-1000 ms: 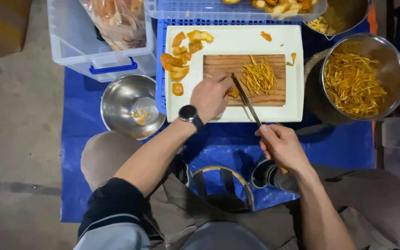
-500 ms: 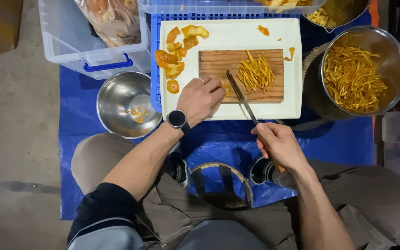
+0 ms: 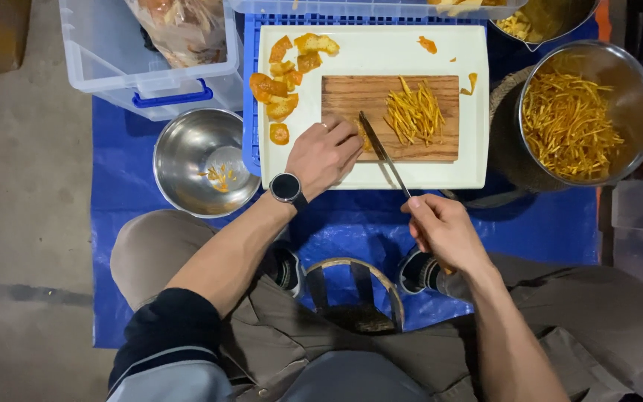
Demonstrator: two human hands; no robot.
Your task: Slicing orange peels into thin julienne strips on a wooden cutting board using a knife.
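My left hand (image 3: 324, 152) presses a piece of orange peel (image 3: 363, 135) down on the wooden cutting board (image 3: 351, 93); a black watch sits on that wrist. My right hand (image 3: 440, 227) grips the handle of a knife (image 3: 382, 152), whose blade angles up across the board right beside my left fingers. A heap of thin orange peel strips (image 3: 414, 114) lies in the middle of the board. The board rests on a white tray (image 3: 381, 52), with several uncut peel pieces (image 3: 280, 89) at its left edge.
A large steel bowl (image 3: 638, 82) full of peel strips stands at the right. A smaller steel bowl (image 3: 187, 149) with a few scraps sits at the left. A clear plastic box (image 3: 106, 67) stands at the back left. A blue tarp (image 3: 336, 219) covers the floor. My knees frame a stool.
The view has shifted slightly. My left hand has settled onto the board's left part, and the knife blade has come closer to its fingers.
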